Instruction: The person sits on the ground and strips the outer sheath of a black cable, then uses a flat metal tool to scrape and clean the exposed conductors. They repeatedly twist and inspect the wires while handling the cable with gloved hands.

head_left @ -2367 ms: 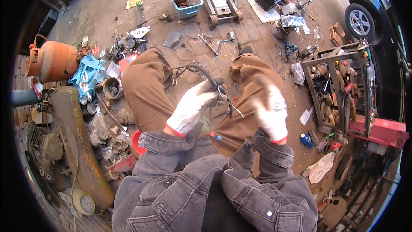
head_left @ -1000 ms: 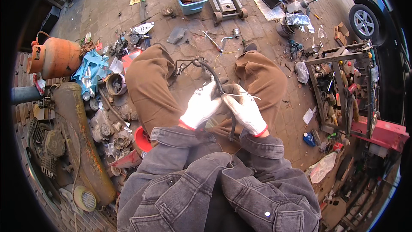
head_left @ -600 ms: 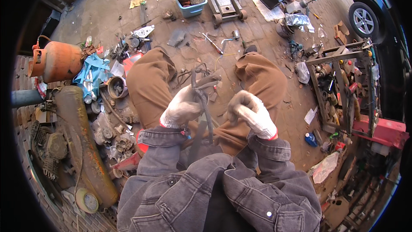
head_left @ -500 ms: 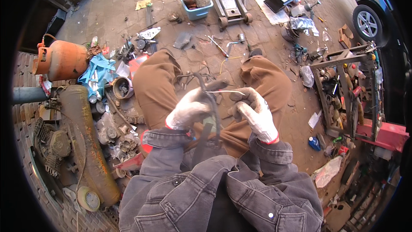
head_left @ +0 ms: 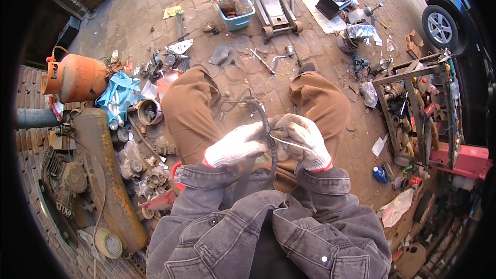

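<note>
Both my hands wear white gloves with red cuffs and meet in front of my lap. My left hand (head_left: pixel 238 143) is closed, its fingertips at a dark corrugated wiring harness (head_left: pixel 272 157), which runs down toward my jacket. Thinner black leads (head_left: pixel 231 104) trail from its upper end between my knees. My right hand (head_left: pixel 304 139) is closed just right of the harness, fingers curled and touching it. A thin white strip (head_left: pixel 292 143), like a cable tie, slants from the harness across the right fingers. The fingertips partly hide each other.
An orange gas cylinder (head_left: pixel 82 77) and a rusty long tank (head_left: pixel 106 175) lie left among scattered parts. Ahead are a blue tub (head_left: pixel 238 22), a floor jack (head_left: pixel 271 5) and hand tools (head_left: pixel 263 61). A metal frame (head_left: pixel 413 108) stands right, near a dark car (head_left: pixel 465 62).
My hands have come together and lower. The white strip, stretched between them before, now slants down to the right over my right hand. The harness has shifted slightly right.
</note>
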`<act>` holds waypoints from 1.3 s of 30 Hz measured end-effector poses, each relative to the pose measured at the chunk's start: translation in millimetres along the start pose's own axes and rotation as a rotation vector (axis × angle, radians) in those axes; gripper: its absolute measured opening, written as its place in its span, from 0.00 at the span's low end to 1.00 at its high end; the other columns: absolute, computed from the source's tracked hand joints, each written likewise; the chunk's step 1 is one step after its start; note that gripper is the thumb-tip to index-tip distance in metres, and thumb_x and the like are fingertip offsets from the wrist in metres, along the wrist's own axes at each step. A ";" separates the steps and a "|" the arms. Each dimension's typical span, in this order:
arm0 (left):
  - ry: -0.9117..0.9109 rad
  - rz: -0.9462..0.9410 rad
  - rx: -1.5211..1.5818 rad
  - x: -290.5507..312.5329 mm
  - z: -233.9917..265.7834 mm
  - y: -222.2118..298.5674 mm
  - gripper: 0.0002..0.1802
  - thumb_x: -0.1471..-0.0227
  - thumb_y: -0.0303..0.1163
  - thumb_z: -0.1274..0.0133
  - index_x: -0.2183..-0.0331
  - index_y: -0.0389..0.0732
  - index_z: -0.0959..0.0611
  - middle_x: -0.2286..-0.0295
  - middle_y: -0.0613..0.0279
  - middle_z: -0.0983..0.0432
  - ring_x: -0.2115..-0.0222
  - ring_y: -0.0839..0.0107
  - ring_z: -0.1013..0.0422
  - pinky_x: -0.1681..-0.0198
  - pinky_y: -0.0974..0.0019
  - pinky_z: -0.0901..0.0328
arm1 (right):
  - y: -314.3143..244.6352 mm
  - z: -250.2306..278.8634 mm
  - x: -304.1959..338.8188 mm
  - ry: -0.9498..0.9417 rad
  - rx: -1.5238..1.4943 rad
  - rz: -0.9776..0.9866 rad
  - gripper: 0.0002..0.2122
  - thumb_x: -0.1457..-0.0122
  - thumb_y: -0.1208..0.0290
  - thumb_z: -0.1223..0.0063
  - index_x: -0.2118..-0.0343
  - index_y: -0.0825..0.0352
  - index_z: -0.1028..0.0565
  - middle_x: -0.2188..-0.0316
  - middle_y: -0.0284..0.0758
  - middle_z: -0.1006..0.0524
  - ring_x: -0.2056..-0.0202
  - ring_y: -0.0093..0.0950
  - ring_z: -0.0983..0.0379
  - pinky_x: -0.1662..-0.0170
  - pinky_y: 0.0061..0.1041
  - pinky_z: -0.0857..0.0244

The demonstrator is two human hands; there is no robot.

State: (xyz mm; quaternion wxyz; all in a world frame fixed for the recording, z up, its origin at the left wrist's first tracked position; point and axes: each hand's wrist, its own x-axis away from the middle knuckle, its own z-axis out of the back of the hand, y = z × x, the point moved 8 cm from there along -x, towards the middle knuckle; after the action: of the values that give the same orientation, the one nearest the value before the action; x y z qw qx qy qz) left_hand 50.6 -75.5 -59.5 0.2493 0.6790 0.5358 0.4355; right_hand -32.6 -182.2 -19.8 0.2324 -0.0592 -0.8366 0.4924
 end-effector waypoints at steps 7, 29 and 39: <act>0.158 -0.177 -0.523 4.8 -5.0 38.5 0.24 0.46 0.35 0.41 0.49 0.37 0.20 0.60 0.56 0.18 0.59 0.64 0.23 0.55 0.63 0.30 | -8.4 9.3 9.6 -0.013 0.052 -0.096 0.17 0.38 0.60 0.40 0.61 0.73 0.25 0.67 0.35 0.22 0.69 0.22 0.24 0.65 0.21 0.29; 0.429 -0.548 -1.806 18.1 -73.1 71.3 0.08 0.55 0.35 0.47 0.68 0.46 0.22 0.81 0.67 0.35 0.81 0.69 0.34 0.75 0.62 0.40 | 36.7 44.8 -7.2 0.407 -0.784 -0.351 0.13 0.28 0.63 0.55 0.60 0.70 0.28 0.84 0.21 0.32 0.89 0.14 0.40 0.83 0.16 0.38; 0.615 -0.376 -0.959 24.5 -32.1 87.6 0.15 0.50 0.42 0.40 0.70 0.39 0.18 0.77 0.51 0.25 0.74 0.51 0.26 0.70 0.54 0.33 | 56.4 100.6 -2.3 0.579 -0.219 0.161 0.13 0.34 0.63 0.48 0.52 0.66 0.25 0.60 0.35 0.21 0.60 0.29 0.24 0.54 0.31 0.29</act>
State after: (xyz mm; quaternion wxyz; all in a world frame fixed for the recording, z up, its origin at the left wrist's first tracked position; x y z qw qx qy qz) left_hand 68.9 -82.9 34.9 0.4342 0.2272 0.4379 0.7537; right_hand -82.8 -234.4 -109.5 0.4133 -0.2878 -0.7763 0.3791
